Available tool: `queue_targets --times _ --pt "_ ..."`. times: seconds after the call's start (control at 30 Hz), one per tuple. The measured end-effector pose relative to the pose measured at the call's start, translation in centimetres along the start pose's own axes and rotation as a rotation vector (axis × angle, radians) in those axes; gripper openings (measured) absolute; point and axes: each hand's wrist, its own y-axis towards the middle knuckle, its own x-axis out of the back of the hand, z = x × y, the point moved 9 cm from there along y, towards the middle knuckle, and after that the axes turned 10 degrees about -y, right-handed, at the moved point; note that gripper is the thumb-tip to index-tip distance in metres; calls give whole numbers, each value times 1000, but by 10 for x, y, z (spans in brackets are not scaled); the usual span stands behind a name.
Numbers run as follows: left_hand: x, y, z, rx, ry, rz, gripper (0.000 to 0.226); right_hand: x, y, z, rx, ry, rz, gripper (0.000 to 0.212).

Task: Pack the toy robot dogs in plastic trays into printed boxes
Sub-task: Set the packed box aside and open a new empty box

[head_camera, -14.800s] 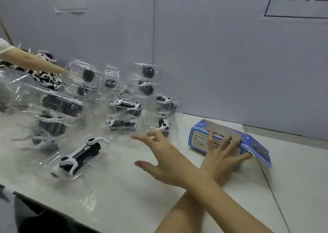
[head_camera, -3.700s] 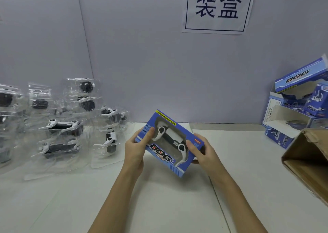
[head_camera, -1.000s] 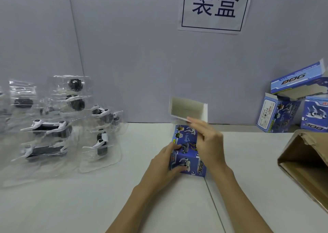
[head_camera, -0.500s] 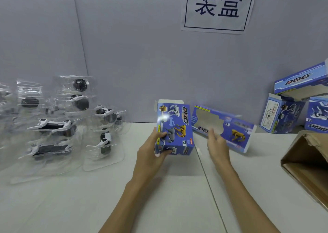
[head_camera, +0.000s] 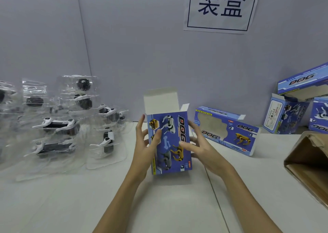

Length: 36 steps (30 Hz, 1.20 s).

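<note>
Printed box (head_camera: 169,142): now upright, top flap open; left hand (head_camera: 144,147) and right hand (head_camera: 200,148) grip its sides; ready for a tray.

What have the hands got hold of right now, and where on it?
Both hands hold the upright blue printed box with its top flap open: left hand on its left edge, right hand on its right edge, fingers across the printed face.
</note>
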Motion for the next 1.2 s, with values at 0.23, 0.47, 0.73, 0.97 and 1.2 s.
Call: queue_targets --times 0.23,0.47,0.73,0.97,1.2 --pt "-17 -2 -11 -45 40 169 83 12 -7 36 314 -47 -420 74" --pt "-20 -2 -9 -10 108 227 79 18 -16 42 317 -136 -424 35" --pt "-33 -13 -28 -111 52 209 40 4 -28 64 396 -101 -518 16" --pt "-28 -8 -45 -177 -61 110 57 8 -32 76 485 2 -535 65" --pt "-27 -8 -40 -173 40 184 51 2 -31 66 453 6 -435 66"
